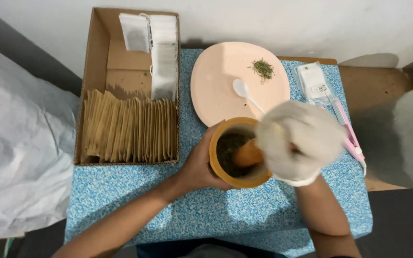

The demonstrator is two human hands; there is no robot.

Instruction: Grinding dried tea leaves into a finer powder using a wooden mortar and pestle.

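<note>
Here the right hand, in a pale glove and blurred, is clenched around a wooden pestle whose rounded end sits down in the dark green herb inside a wooden mortar. The bare left hand cups the mortar's left wall, fingers wrapped against it. The mortar stands on the speckled blue table cover, near its middle. A hard push off-centre could tip the round bowl or fling dry flakes over the rim if the left hand slackens. Just behind lies a smooth peach plate with a white plastic spoon and a small pinch of herb. To the left, a cardboard box holds upright brown paper sachets and white filter bags
</note>
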